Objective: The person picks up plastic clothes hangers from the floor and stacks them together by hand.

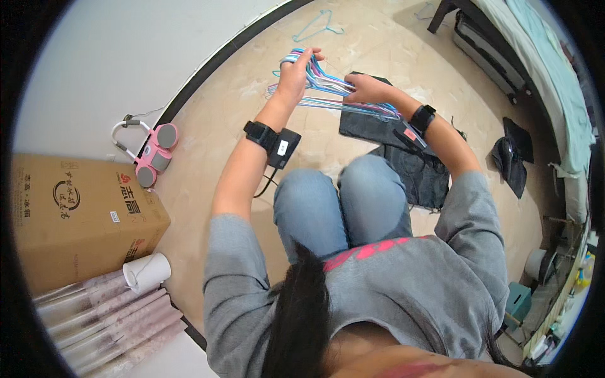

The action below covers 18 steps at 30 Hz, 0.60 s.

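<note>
A bundle of thin blue, white and pink clothes hangers (326, 85) is held above the tiled floor in front of my knees. My left hand (295, 73) is closed around the bundle near its hooks. On the right side of the same bundle, my right hand (366, 89) grips the hangers' arms, fingers wrapped over them. Beneath my right hand lie black bags or cloths (368, 125) on the floor. One turquoise hanger (321, 27) rests alone on the floor beyond my left hand.
A large cardboard box (85, 212) stands at the left, with a pink exercise device (160, 153) by the wall and a white cylindrical bin (147, 273) in front. A bed (543, 61) lines the right, a suitcase (489, 54) under it. Black shoes or bags (510, 156) lie beside it.
</note>
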Tool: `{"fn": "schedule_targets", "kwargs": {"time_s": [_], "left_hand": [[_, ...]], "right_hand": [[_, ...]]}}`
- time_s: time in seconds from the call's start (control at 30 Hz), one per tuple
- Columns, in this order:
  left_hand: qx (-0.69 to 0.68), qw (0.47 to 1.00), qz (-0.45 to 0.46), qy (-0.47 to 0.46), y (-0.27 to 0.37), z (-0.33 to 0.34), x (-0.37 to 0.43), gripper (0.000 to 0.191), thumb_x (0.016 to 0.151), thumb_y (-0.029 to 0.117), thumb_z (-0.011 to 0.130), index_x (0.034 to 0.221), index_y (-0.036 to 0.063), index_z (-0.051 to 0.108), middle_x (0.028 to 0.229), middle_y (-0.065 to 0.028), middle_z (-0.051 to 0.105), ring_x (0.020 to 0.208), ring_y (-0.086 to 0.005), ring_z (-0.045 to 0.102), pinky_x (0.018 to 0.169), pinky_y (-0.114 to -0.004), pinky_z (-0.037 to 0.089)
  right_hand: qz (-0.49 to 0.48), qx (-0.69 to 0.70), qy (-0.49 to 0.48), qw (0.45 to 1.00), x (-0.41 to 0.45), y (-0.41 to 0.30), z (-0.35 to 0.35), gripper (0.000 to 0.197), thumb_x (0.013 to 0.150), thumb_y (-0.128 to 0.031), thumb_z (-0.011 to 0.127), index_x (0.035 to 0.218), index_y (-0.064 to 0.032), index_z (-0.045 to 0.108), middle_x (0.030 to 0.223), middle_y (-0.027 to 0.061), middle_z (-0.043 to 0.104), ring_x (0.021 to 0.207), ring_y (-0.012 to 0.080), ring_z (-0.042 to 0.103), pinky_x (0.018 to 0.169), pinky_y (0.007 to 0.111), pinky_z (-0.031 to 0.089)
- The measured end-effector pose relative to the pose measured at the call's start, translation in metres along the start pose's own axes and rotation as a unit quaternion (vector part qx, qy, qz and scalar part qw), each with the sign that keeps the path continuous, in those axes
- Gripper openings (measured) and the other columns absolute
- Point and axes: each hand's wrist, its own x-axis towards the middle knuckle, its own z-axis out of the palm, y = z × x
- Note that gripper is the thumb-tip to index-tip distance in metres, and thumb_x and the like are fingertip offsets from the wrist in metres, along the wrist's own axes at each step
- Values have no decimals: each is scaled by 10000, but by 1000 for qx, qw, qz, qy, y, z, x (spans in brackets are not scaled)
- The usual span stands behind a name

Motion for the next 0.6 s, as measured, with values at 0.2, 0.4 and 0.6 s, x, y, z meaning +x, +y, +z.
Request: {"fn": "schedule_targets", "kwargs": {"time_s": [0.2, 0.4, 0.6], "left_hand": [[45, 999, -14, 7, -4, 6, 2, 190, 852, 156, 457, 848, -15, 542, 809, -103, 573, 773, -173, 550, 682, -281, 444], [12, 999, -9, 44, -17, -4, 2, 214, 816, 140, 480, 668, -5, 534, 714, -103, 574, 709, -174, 546, 694, -269, 415], [24, 998, -65, 1, -46, -16, 1, 219, 830, 158, 464, 686, 5, 525, 728, -97, 568, 737, -171, 534, 726, -277, 400]], "right_hand": [[-39, 71, -13, 997, -7, 19, 18, 388, 687, -220, 601, 963, 11, 456, 823, 156, 548, 782, 250, 532, 691, 337, 415], [-11, 61, -19, 998, -18, 38, 37, 366, 705, -203, 581, 992, -10, 461, 833, 151, 563, 755, 250, 552, 681, 336, 426], [-7, 69, -39, 997, -20, 56, 62, 340, 697, -189, 567, 963, -3, 467, 805, 157, 560, 754, 263, 549, 668, 351, 417]]}}
